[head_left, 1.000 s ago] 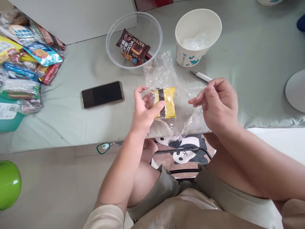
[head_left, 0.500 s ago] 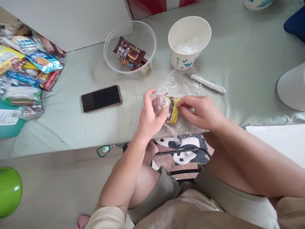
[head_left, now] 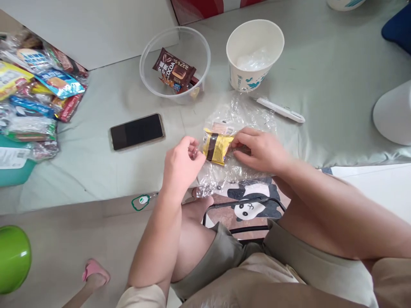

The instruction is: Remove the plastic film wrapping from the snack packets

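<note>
A small yellow snack packet (head_left: 216,146) with a dark stripe lies inside a crumpled clear plastic bag (head_left: 244,117) on the pale green sheet. My right hand (head_left: 260,149) pinches the packet's right end through the plastic. My left hand (head_left: 181,164) is closed in a pinch on the bag's left edge, just beside the packet. Both hands rest low on the sheet near its front edge.
Behind the bag stand a clear bowl (head_left: 150,51) holding a brown cocoa snack pack (head_left: 174,70) and a white paper cup (head_left: 253,53) with plastic inside. A white pen (head_left: 281,110), a dark phone (head_left: 137,131), a snack pile (head_left: 32,90) at left, a green ball (head_left: 14,258).
Both hands came down onto the sheet with the bag. My right hand moved in to pinch the packet; my left hand let the packet go and slid to the bag's left edge.
</note>
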Action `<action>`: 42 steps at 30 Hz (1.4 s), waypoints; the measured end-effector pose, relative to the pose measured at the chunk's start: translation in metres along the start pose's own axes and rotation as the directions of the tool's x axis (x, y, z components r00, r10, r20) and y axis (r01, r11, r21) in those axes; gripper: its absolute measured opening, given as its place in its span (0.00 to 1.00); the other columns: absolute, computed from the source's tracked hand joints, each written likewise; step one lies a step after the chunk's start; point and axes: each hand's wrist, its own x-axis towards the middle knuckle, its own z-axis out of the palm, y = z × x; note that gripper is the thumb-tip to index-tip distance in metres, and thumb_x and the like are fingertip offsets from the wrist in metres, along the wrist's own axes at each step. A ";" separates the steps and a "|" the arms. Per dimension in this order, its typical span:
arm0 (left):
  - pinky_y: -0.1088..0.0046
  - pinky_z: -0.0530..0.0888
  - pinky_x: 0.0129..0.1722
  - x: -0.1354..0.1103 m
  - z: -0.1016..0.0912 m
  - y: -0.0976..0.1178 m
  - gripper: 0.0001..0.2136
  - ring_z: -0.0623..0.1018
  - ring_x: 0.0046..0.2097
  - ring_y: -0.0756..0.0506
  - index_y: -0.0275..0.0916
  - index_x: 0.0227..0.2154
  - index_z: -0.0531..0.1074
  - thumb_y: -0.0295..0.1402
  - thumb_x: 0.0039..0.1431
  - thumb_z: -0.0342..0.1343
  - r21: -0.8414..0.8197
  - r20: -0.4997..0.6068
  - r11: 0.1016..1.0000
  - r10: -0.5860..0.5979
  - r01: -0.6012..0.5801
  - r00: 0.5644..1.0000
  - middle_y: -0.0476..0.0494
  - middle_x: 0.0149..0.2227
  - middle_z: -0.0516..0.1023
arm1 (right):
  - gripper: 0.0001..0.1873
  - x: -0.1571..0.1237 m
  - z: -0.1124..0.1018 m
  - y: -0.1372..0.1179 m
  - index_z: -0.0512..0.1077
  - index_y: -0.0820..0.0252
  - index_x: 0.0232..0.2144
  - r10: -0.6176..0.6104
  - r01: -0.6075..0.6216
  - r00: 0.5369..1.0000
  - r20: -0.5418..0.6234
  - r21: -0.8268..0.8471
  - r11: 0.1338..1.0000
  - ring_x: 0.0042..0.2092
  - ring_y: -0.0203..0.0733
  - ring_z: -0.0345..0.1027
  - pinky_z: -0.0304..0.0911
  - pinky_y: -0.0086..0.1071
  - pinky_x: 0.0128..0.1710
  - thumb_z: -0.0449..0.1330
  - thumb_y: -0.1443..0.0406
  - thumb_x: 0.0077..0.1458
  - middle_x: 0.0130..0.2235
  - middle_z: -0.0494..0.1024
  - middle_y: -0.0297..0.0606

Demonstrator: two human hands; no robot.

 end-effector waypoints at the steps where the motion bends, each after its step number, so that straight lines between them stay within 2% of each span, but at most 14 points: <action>1: 0.70 0.71 0.35 0.004 -0.004 -0.007 0.07 0.75 0.29 0.50 0.40 0.32 0.74 0.25 0.48 0.60 -0.027 -0.007 0.999 -0.034 0.034 0.999 0.52 0.28 0.77 | 0.12 0.000 0.001 -0.001 0.76 0.59 0.40 0.007 -0.006 1.000 0.010 -0.017 1.000 0.42 0.45 0.75 0.61 0.34 0.36 0.55 0.62 0.60 0.44 0.79 0.44; 4: 0.74 0.69 0.29 0.018 -0.019 -0.029 0.04 0.74 0.27 0.51 0.39 0.27 0.73 0.24 0.47 0.59 -0.227 -0.063 0.967 -0.134 0.116 0.989 0.51 0.25 0.76 | 0.13 0.001 0.001 -0.002 0.76 0.59 0.39 0.018 -0.018 1.000 0.018 -0.047 0.999 0.42 0.45 0.75 0.61 0.34 0.36 0.54 0.62 0.61 0.44 0.80 0.44; 8: 0.77 0.70 0.25 0.021 -0.027 -0.042 0.04 0.77 0.28 0.50 0.39 0.32 0.73 0.27 0.51 0.58 -0.417 -0.321 0.906 -0.225 0.076 0.920 0.49 0.28 0.76 | 0.11 0.002 0.000 -0.002 0.75 0.58 0.38 0.035 -0.034 0.999 0.017 -0.065 0.997 0.41 0.44 0.74 0.59 0.34 0.36 0.54 0.62 0.59 0.44 0.80 0.43; 13: 0.75 0.77 0.36 0.005 -0.013 -0.031 0.31 0.81 0.47 0.45 0.44 0.54 0.72 0.25 0.43 0.68 -0.246 -0.084 0.962 0.103 -0.121 0.991 0.41 0.56 0.79 | 0.10 0.003 0.000 -0.005 0.71 0.58 0.35 0.063 -0.061 0.998 0.024 -0.090 0.994 0.38 0.43 0.71 0.55 0.34 0.33 0.54 0.59 0.58 0.42 0.79 0.42; 16: 0.75 0.72 0.28 0.012 -0.015 -0.035 0.19 0.78 0.29 0.50 0.40 0.46 0.75 0.23 0.49 0.62 -0.248 -0.131 0.969 -0.035 0.001 0.991 0.46 0.37 0.83 | 0.11 0.004 -0.001 -0.008 0.70 0.58 0.35 0.102 -0.099 0.994 0.027 -0.100 0.990 0.37 0.43 0.69 0.54 0.34 0.33 0.55 0.57 0.56 0.42 0.79 0.42; 18: 0.77 0.67 0.22 0.021 -0.022 -0.042 0.09 0.71 0.22 0.53 0.38 0.36 0.75 0.22 0.52 0.56 -0.326 -0.266 0.941 -0.179 0.086 0.947 0.50 0.27 0.78 | 0.15 0.005 -0.002 -0.009 0.70 0.58 0.38 0.155 -0.151 0.987 0.038 -0.084 0.985 0.36 0.44 0.69 0.54 0.35 0.33 0.54 0.54 0.57 0.39 0.79 0.42; 20: 0.77 0.66 0.22 0.027 -0.027 -0.045 0.06 0.71 0.22 0.53 0.38 0.31 0.72 0.23 0.55 0.53 -0.372 -0.453 0.928 -0.205 0.026 0.868 0.50 0.26 0.76 | 0.22 0.007 -0.002 -0.011 0.71 0.60 0.43 0.206 -0.204 0.978 0.038 -0.053 0.978 0.37 0.46 0.70 0.56 0.36 0.34 0.55 0.49 0.57 0.39 0.79 0.43; 22: 0.77 0.69 0.26 0.026 -0.023 -0.042 0.07 0.76 0.30 0.51 0.38 0.36 0.73 0.25 0.55 0.56 -0.349 -0.521 0.933 -0.113 -0.090 0.846 0.47 0.32 0.79 | 0.34 0.009 -0.002 -0.014 0.70 0.62 0.53 0.231 -0.229 0.973 0.019 -0.049 0.972 0.39 0.48 0.72 0.57 0.36 0.33 0.56 0.43 0.55 0.45 0.78 0.47; 24: 0.76 0.72 0.31 0.020 -0.014 -0.034 0.22 0.80 0.39 0.48 0.41 0.49 0.73 0.26 0.49 0.64 -0.298 -0.385 0.943 0.024 -0.148 0.923 0.44 0.44 0.81 | 0.46 0.011 -0.002 -0.021 0.66 0.61 0.62 0.236 -0.235 0.972 0.000 -0.100 0.967 0.41 0.51 0.73 0.57 0.37 0.32 0.58 0.37 0.52 0.56 0.74 0.53; 26: 0.75 0.74 0.33 0.013 -0.005 -0.027 0.36 0.80 0.39 0.48 0.46 0.59 0.68 0.23 0.44 0.67 -0.246 -0.183 0.960 0.089 -0.133 0.979 0.44 0.49 0.80 | 0.52 0.012 0.000 -0.029 0.62 0.58 0.68 0.256 -0.252 0.967 0.001 -0.181 0.951 0.44 0.56 0.73 0.58 0.37 0.31 0.59 0.36 0.50 0.64 0.68 0.55; 29: 0.74 0.73 0.32 0.013 -0.004 -0.029 0.37 0.77 0.29 0.52 0.49 0.61 0.66 0.18 0.46 0.61 -0.225 -0.053 0.973 0.042 -0.053 0.998 0.48 0.44 0.80 | 0.51 0.014 0.002 -0.041 0.59 0.55 0.70 0.320 -0.302 0.947 0.026 -0.261 0.917 0.47 0.60 0.73 0.62 0.39 0.33 0.61 0.39 0.51 0.66 0.66 0.53; 34: 0.75 0.71 0.29 0.021 -0.020 -0.044 0.28 0.78 0.28 0.51 0.45 0.52 0.68 0.16 0.47 0.54 -0.199 -0.125 0.977 -0.098 0.071 0.987 0.51 0.38 0.80 | 0.55 0.017 0.000 -0.047 0.54 0.60 0.72 0.416 -0.399 0.909 0.032 -0.225 0.889 0.45 0.60 0.72 0.65 0.44 0.36 0.65 0.44 0.49 0.61 0.67 0.58; 39: 0.74 0.72 0.33 0.015 -0.015 -0.030 0.19 0.78 0.34 0.49 0.45 0.49 0.70 0.23 0.55 0.57 -0.178 -0.227 0.984 -0.049 0.008 0.973 0.47 0.42 0.80 | 0.44 0.014 0.000 -0.039 0.65 0.60 0.63 0.415 -0.418 0.908 -0.049 -0.065 0.906 0.45 0.56 0.71 0.67 0.43 0.35 0.66 0.50 0.46 0.59 0.66 0.56; 42: 0.72 0.74 0.39 0.012 -0.004 -0.022 0.24 0.78 0.39 0.49 0.47 0.54 0.70 0.30 0.54 0.66 -0.200 -0.187 0.978 0.020 -0.058 0.982 0.44 0.51 0.77 | 0.43 0.009 0.002 -0.032 0.63 0.57 0.63 0.353 -0.346 0.928 -0.119 0.076 0.935 0.42 0.48 0.72 0.69 0.42 0.36 0.66 0.55 0.46 0.60 0.65 0.53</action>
